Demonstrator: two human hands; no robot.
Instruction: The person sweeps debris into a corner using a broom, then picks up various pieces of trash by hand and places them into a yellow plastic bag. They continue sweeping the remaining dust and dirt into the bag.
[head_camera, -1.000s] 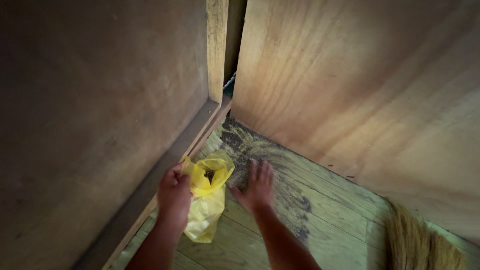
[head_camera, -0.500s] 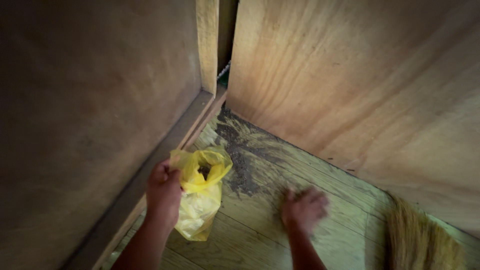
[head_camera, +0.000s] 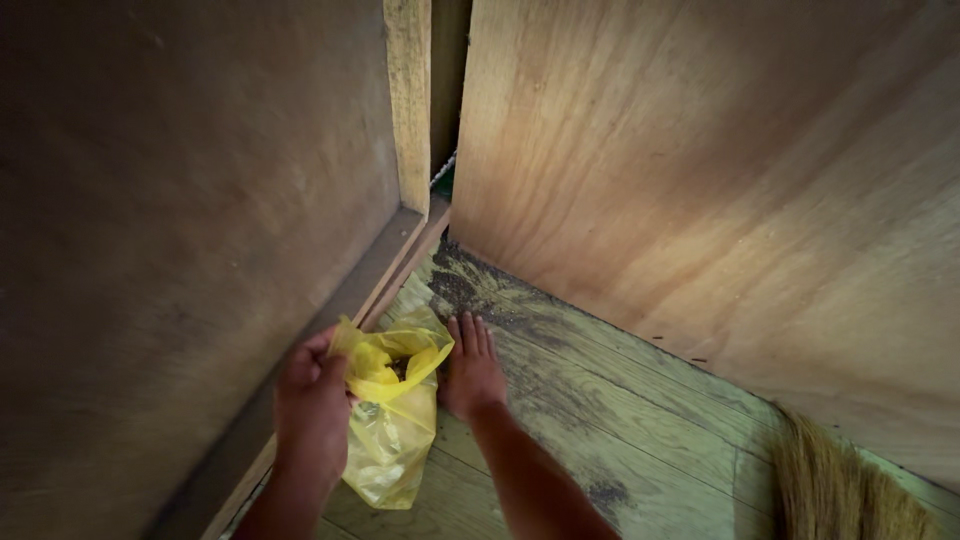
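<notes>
Left hand (head_camera: 312, 405) pinches yellow bag (head_camera: 392, 415) rim, mouth open toward corner; right hand (head_camera: 468, 372) flat, fingers together, just right of mouth, dark dirt (head_camera: 470, 285) beyond fingertips.

Dim here; the wall (head_camera: 180, 200) on my left sits in deep shadow, while soft light falls on the panel (head_camera: 700, 170) and floor (head_camera: 620, 400). Everything looks slightly soft, grainy.
</notes>
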